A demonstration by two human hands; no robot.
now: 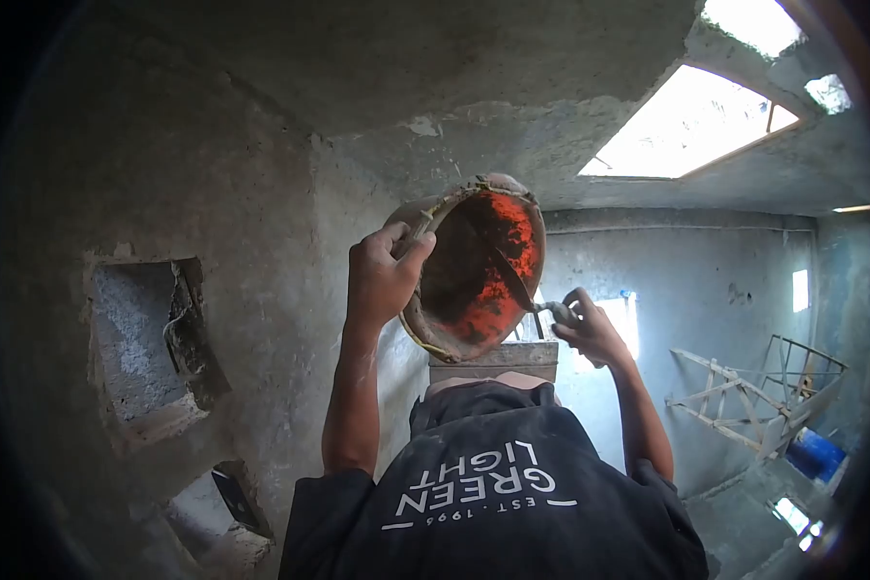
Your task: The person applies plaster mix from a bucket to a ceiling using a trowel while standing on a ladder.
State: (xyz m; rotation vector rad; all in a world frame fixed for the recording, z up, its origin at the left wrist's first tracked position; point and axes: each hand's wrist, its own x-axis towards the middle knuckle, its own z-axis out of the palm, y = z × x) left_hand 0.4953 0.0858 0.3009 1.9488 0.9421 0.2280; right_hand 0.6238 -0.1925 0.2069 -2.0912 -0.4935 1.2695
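A mortar-crusted bucket, tilted so its mouth faces me, shows orange-red patches on its inner wall. My left hand is closed on its rim at the left side, thumb over the edge. My right hand is wrapped around the grey-smeared handle of a trowel. The trowel's thin blade reaches across the bucket's mouth toward the inside. Dark residue covers much of the inner surface.
A wooden plank lies below the bucket. Rough plastered wall with recesses runs along the left. At right stand a wooden frame and a blue drum. A bright opening is at upper right.
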